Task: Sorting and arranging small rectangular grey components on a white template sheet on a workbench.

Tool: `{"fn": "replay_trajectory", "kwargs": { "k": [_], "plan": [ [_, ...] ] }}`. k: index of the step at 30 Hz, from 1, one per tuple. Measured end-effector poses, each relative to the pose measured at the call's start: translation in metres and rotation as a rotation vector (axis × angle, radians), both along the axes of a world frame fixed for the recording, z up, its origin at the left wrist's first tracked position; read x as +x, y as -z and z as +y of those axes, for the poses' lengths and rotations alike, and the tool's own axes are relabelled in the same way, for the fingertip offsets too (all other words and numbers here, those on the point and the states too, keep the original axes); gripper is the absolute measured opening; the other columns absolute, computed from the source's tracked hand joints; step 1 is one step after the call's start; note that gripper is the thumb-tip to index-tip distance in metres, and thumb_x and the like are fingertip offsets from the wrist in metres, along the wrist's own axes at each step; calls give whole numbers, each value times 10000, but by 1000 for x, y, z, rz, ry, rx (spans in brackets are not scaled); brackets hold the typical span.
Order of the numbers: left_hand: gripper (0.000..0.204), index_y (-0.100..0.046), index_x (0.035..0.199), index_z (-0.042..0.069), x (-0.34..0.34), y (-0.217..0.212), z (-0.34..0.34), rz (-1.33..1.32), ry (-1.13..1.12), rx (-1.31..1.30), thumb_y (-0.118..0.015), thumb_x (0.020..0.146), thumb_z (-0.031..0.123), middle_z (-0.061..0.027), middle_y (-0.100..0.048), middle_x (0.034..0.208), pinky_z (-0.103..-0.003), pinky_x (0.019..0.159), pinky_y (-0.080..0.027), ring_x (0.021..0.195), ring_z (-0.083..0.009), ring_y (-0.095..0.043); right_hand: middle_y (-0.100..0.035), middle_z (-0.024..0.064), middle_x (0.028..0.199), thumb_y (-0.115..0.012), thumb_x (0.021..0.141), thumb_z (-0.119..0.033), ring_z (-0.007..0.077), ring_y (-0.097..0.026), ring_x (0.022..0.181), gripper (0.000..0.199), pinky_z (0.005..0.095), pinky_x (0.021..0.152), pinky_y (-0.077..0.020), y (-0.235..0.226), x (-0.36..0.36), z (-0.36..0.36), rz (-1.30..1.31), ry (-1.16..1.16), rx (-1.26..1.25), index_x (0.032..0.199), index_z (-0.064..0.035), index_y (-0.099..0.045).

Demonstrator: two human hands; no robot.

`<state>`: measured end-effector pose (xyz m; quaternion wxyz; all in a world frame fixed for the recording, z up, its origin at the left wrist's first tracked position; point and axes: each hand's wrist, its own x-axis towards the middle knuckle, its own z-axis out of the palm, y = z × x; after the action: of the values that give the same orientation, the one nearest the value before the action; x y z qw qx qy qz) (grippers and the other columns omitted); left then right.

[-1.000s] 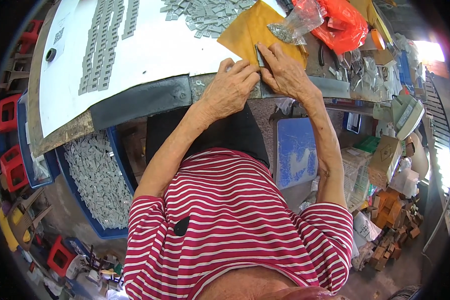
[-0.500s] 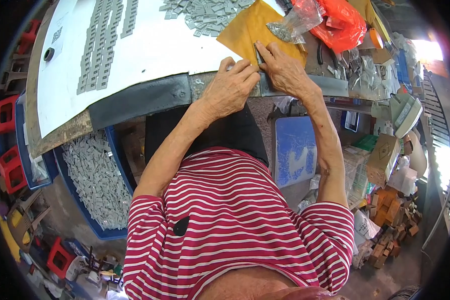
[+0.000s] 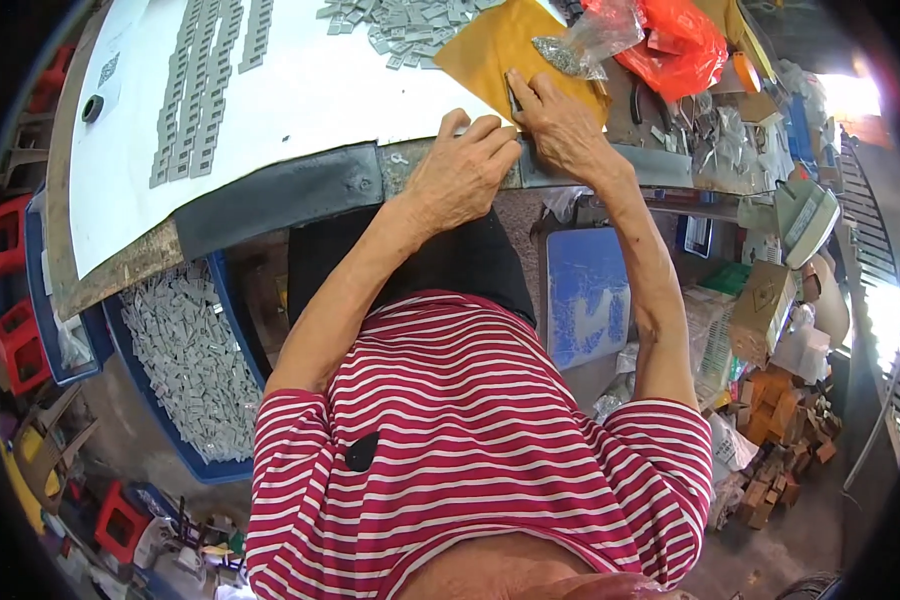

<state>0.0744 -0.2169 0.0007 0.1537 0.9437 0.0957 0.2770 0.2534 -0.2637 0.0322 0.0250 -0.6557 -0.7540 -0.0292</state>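
At the table's near edge my left hand [image 3: 462,162] is closed, its fingers curled in; a bit of pale grey shows by the fingertips, but what they hold is mostly hidden. Just to its right, my right hand [image 3: 562,128] pinches a slim dark grey strip [image 3: 514,101] whose kind I cannot make out. That hand rests over a yellow-brown cloth or sheet [image 3: 480,62]. The two hands are nearly touching at the fingertips. Beyond them lies a heap of small flat grey plastic parts [image 3: 410,28], and similar parts stand in long rows [image 3: 195,100] at the left.
White sheeting [image 3: 300,90] covers the tabletop, with dark padding [image 3: 280,190] along its front edge. A clear bag of small metal pieces [image 3: 570,58] and a red plastic bag [image 3: 675,45] lie at the back right. Below left stands a blue bin [image 3: 195,465] of grey parts.
Both hands stay in nearly the same place, with only slight finger shifts. The whole view has moved slightly, so the table sits a little higher in it.
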Motion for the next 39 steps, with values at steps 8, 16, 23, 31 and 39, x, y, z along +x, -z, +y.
{"fn": "replay_trajectory", "kwargs": {
  "k": [8, 16, 23, 31, 39],
  "plan": [
    [143, -497, 925, 14, 1, 3, -4, 3, -16, 27, -510, 804, 90, -122, -477, 1203, -436, 973, -274, 1151, -251, -416, -463, 187, 979, -496, 810, -103, 374, -531, 819, 477, 423, 677, -441, 2, 9, 0, 90, -30, -27, 1259, -17, -359],
    [161, -487, 951, 17, 4, 0, -4, 98, -54, 12, -490, 821, 113, -183, -420, 1248, -471, 1007, -230, 1213, -313, -341, -459, 187, 983, -506, 848, -179, 369, -527, 843, 465, 410, 695, -435, -2, 12, 1, 133, -36, -54, 1257, -15, -360],
    [168, -486, 951, 19, 5, 0, -7, 136, -88, 10, -496, 818, 122, -203, -400, 1275, -487, 1028, -206, 1225, -316, -344, -459, 178, 952, -509, 845, -179, 358, -535, 820, 456, 407, 675, -441, -1, 6, 0, 112, -16, -19, 1246, -9, -376],
    [154, -475, 936, 8, 6, 2, -6, 106, -77, 2, -467, 814, 103, -238, -407, 1268, -488, 1044, -196, 1218, -336, -360, -457, 172, 920, -504, 818, -117, 350, -544, 787, 450, 408, 648, -451, 1, 0, 0, 56, 29, 0, 1240, -13, -386],
    [154, -472, 936, 14, 7, 3, -7, 130, -76, 24, -460, 813, 105, -243, -395, 1286, -471, 1047, -203, 1230, -343, -352, -464, 174, 919, -503, 808, -99, 343, -548, 807, 470, 404, 662, -452, 3, 4, 3, 27, 37, 16, 1252, -26, -371]
  ]
}}
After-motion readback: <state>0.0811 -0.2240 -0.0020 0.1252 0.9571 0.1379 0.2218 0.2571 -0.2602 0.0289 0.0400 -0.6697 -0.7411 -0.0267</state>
